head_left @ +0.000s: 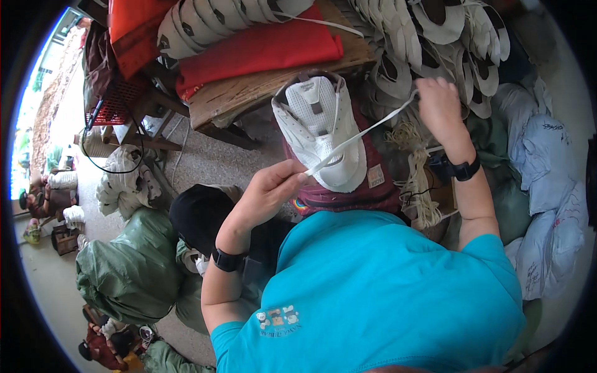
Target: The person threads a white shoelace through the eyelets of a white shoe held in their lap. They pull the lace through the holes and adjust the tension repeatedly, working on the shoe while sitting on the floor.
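The white shoe upper [322, 138] looked unlaced, threading apparently undone, as the left hand [266, 193] pinched a lace [380, 122] that the right hand [443, 110] gripped at far right.

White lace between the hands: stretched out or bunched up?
Stretched out: the white lace runs nearly straight from the left hand to the right hand.

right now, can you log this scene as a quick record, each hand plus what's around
left hand: pinching a white lace
right hand: holding the same lace, farther along
lace: drawn straight, slanting over a white shoe upper
under shoe upper: maroon cloth
wooden bench: red cloth, stacked pale shoe pieces
person's right: pale lace bundle
person's left: green sack
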The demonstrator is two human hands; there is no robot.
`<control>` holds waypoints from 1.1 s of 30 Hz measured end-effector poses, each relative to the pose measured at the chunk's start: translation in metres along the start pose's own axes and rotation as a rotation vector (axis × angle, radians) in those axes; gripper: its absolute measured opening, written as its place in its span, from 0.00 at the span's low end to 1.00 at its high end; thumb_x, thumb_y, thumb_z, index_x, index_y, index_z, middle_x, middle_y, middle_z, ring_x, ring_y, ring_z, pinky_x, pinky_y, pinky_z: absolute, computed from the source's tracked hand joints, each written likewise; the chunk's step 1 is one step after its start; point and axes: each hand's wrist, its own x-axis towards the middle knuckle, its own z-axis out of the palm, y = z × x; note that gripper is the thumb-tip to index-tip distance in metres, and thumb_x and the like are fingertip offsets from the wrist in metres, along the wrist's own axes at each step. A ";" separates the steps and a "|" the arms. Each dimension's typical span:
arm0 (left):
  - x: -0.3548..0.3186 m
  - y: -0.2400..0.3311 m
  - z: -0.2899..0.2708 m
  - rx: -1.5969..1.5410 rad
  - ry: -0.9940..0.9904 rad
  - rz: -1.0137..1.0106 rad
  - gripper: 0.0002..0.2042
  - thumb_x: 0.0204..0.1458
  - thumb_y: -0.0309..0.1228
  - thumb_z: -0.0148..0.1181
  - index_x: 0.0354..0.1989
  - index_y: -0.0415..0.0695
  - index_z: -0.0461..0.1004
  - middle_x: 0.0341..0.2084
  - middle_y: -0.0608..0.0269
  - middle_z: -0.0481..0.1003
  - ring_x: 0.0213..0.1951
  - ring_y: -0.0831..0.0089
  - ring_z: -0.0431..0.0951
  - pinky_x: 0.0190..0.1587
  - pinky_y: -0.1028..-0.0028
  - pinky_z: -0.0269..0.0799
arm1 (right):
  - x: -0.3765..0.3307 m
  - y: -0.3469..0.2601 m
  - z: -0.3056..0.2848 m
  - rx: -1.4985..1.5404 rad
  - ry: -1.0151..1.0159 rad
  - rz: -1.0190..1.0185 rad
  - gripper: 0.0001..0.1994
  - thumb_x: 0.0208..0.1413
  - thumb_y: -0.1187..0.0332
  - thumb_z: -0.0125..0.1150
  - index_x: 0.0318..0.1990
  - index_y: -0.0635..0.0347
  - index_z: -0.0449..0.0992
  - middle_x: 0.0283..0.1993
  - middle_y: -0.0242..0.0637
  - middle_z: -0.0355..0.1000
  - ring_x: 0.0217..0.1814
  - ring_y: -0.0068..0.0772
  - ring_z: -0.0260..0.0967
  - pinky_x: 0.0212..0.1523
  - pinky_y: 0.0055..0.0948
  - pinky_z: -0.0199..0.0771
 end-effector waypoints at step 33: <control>0.060 -0.035 0.039 0.559 0.584 0.486 0.17 0.49 0.26 0.70 0.49 0.46 0.76 0.25 0.68 0.66 0.24 0.77 0.67 0.28 0.76 0.66 | -0.010 -0.131 -0.004 1.100 0.092 -0.107 0.05 0.54 0.74 0.65 0.37 0.62 0.75 0.34 0.38 0.70 0.34 0.39 0.72 0.34 0.32 0.72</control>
